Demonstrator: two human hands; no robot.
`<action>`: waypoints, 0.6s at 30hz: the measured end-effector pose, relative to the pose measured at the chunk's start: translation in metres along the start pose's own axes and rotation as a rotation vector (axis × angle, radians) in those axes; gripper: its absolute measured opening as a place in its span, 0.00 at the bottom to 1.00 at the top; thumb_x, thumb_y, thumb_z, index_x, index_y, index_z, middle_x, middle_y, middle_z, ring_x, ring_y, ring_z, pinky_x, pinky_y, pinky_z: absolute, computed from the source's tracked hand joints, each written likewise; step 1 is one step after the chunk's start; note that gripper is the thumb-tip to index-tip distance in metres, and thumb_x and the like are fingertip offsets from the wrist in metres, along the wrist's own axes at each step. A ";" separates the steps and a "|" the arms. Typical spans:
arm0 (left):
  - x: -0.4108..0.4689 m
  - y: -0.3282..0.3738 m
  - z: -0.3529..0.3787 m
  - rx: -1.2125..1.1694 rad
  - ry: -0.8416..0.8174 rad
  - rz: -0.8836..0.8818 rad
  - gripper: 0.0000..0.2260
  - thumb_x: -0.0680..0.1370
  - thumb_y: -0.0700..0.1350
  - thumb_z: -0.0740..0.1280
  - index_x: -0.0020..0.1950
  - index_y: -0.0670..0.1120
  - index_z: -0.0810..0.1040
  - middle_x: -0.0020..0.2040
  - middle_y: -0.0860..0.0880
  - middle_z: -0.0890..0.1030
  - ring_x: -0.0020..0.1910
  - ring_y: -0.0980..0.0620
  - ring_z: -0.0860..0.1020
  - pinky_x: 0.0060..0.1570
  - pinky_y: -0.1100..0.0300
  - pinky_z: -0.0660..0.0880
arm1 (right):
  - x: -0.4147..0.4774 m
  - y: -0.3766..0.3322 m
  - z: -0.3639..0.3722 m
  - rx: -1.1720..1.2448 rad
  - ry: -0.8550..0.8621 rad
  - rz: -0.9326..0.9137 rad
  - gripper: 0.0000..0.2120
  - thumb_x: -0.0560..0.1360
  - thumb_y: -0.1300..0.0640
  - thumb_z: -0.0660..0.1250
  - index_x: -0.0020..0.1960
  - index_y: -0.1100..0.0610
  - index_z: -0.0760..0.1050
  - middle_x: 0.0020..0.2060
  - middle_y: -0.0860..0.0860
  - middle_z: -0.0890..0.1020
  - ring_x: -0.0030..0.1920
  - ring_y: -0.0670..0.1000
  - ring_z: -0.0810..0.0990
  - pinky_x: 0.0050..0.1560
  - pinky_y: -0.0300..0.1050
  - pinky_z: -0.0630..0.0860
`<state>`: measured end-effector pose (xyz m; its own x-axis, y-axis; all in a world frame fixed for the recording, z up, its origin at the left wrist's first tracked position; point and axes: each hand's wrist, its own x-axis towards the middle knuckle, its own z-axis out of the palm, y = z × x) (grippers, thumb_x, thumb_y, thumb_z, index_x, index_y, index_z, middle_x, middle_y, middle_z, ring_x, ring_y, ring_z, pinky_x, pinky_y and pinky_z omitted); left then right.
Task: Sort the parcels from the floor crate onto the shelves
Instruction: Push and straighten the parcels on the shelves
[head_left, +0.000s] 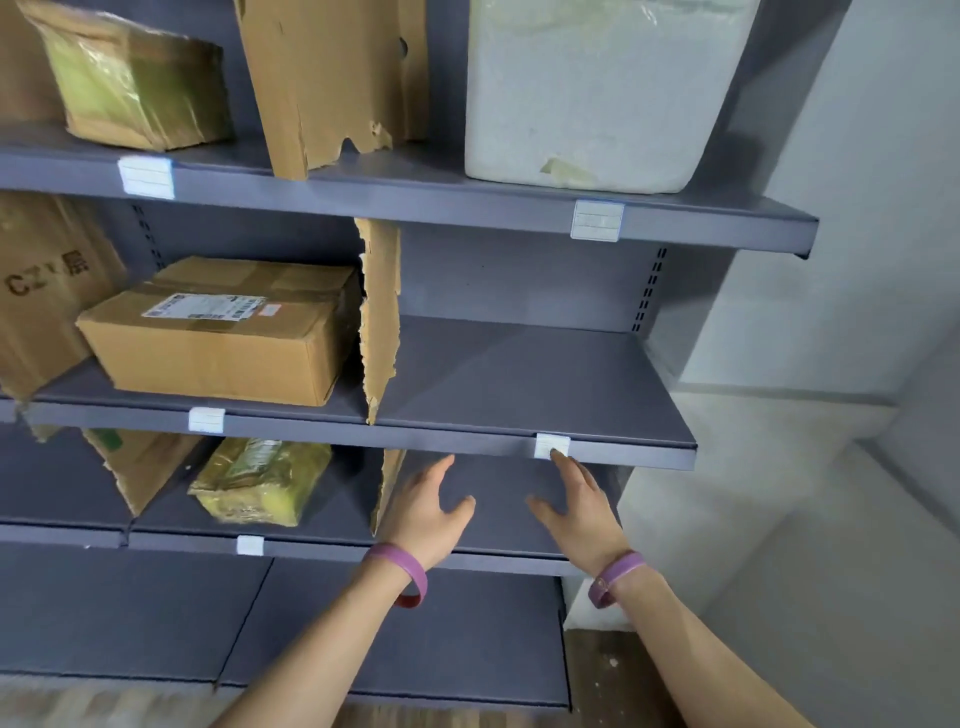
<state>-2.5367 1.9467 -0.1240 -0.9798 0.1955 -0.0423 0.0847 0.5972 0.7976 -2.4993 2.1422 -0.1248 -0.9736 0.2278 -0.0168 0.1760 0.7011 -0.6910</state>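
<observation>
My left hand (426, 514) and right hand (576, 512) hang spread and empty just below the grey middle shelf (524, 384). A labelled carton (223, 332) sits on its left part, with a yellow-wrapped parcel (260, 480) beneath it. A pale wall (857, 260) stands to its right.

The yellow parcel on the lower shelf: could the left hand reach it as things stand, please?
Probably yes. A cardboard divider stands between the left hand and the yellow parcel, but the shelf front is open, so it could go round.
</observation>
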 end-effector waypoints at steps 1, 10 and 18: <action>0.000 0.006 0.005 0.013 0.015 0.005 0.27 0.76 0.53 0.64 0.74 0.55 0.62 0.73 0.53 0.63 0.72 0.52 0.63 0.70 0.52 0.64 | 0.003 0.003 -0.007 0.009 -0.004 -0.018 0.33 0.77 0.51 0.65 0.77 0.54 0.55 0.75 0.52 0.61 0.74 0.57 0.60 0.73 0.52 0.61; -0.001 0.061 0.026 0.086 0.071 0.097 0.26 0.77 0.49 0.65 0.74 0.52 0.62 0.73 0.53 0.65 0.72 0.54 0.61 0.66 0.65 0.57 | 0.004 0.020 -0.055 0.042 0.020 -0.101 0.32 0.77 0.51 0.65 0.77 0.55 0.55 0.75 0.51 0.60 0.76 0.54 0.57 0.74 0.48 0.57; 0.005 0.170 -0.054 -0.065 0.272 0.485 0.24 0.78 0.46 0.64 0.73 0.56 0.63 0.73 0.58 0.64 0.72 0.61 0.59 0.70 0.64 0.56 | 0.011 -0.066 -0.137 0.073 0.293 -0.458 0.30 0.78 0.53 0.65 0.76 0.52 0.58 0.74 0.45 0.63 0.75 0.44 0.57 0.71 0.34 0.52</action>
<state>-2.5373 2.0069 0.0442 -0.8434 0.2231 0.4888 0.5347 0.4379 0.7227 -2.5019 2.1909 0.0198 -0.8649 0.0960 0.4927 -0.2775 0.7266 -0.6286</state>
